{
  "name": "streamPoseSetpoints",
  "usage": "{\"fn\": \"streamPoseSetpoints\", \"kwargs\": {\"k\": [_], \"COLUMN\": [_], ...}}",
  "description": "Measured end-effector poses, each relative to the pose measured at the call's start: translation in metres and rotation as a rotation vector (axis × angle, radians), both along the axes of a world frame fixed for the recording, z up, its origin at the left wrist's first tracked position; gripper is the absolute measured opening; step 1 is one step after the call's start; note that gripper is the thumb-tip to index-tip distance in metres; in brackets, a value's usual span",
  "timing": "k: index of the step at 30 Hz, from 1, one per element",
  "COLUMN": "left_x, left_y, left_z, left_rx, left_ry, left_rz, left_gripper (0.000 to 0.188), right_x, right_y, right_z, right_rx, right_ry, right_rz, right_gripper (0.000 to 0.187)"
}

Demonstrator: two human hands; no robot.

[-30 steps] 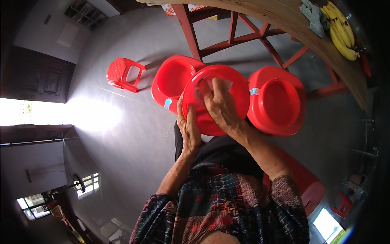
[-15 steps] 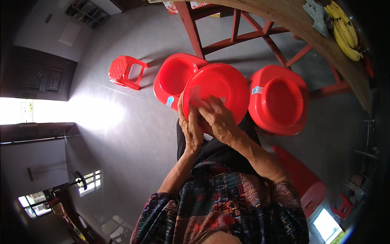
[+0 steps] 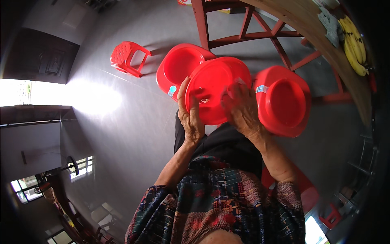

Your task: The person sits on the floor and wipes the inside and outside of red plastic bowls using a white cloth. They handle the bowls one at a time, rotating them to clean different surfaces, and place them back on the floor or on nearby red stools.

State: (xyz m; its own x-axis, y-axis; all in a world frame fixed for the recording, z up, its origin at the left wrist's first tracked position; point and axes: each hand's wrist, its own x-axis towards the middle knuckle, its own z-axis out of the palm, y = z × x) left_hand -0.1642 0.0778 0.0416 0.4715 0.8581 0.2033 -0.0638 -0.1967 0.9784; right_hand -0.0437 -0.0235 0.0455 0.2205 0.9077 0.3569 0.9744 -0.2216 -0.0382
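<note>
A round red plastic basin [image 3: 211, 79] is tilted above my lap. My left hand [image 3: 190, 118] grips its left side, thumb on the inner face and fingers round the rim. Over the right part of the basin is my right hand [image 3: 243, 107], blurred, its fingers bent against the surface. A pale thin scrap shows at those fingertips; its kind is too blurred to make out. Just beyond, partly covered by the basin, stands a wide red plastic piece [image 3: 178, 61] with a round bowl in it. A similar red piece [image 3: 284, 101] with a small label stands to the right.
A small red stool [image 3: 129, 59] stands on the grey floor at the far left. Along the upper right runs a wooden table [image 3: 317, 34] on red legs, with bananas [image 3: 352, 46] and a grey plastic bag [image 3: 330, 26] on it. Bright light enters by a doorway at left.
My right hand has moved right across the basin, away from my left hand, and the pale scrap with it. The basin has tilted, while my left hand keeps its rim.
</note>
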Motion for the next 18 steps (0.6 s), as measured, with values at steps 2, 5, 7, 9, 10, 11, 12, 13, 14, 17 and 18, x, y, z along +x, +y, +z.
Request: {"fn": "streamPoseSetpoints", "kwargs": {"k": [2, 5, 7, 9, 10, 11, 12, 13, 14, 17, 18], "left_x": [0.001, 0.000, -0.005, -0.007, -0.008, -0.009, -0.010, -0.011, -0.011, -0.008, -0.006], "left_y": [0.000, -0.001, -0.002, 0.000, 0.001, 0.004, 0.008, 0.013, 0.016, 0.022, 0.021], "left_z": [0.000, -0.002, 0.003, 0.006, 0.006, 0.006, 0.005, 0.005, 0.007, 0.014, 0.016], "left_rx": [0.068, 0.049, -0.042, -0.108, -0.140, -0.124, -0.111, -0.098, -0.038, -0.078, -0.176], "left_ry": [0.010, 0.023, 0.041, 0.041, 0.040, 0.076, 0.110, 0.144, 0.138, 0.168, 0.130], "left_rz": [0.027, 0.014, -0.022, -0.046, -0.056, -0.060, -0.065, -0.069, -0.106, -0.215, -0.221], "left_gripper": [0.045, 0.045, 0.045, 0.046, 0.046, 0.046, 0.046, 0.046, 0.046, 0.049, 0.050], "right_x": [-0.006, -0.024, -0.040, -0.038, -0.036, -0.034, -0.032, -0.029, -0.026, -0.017, -0.018], "right_y": [0.002, 0.006, 0.012, 0.013, 0.013, 0.012, 0.010, 0.005, 0.001, -0.007, -0.007], "right_z": [-0.006, -0.018, -0.019, -0.022, -0.019, -0.017, -0.013, -0.009, -0.005, -0.004, -0.006], "right_rx": [0.067, 0.208, 0.304, 0.267, 0.237, 0.207, 0.212, 0.217, 0.222, 0.122, 0.129], "right_ry": [0.124, 0.465, 0.730, 0.622, 0.631, 0.641, 0.623, 0.605, 0.586, 0.375, 0.347], "right_rz": [0.088, 0.276, 0.258, 0.355, 0.391, 0.426, 0.428, 0.430, 0.432, 0.441, 0.413], "right_gripper": [0.036, 0.038, 0.038, 0.037, 0.038, 0.038, 0.036, 0.035, 0.034, 0.029, 0.027]}}
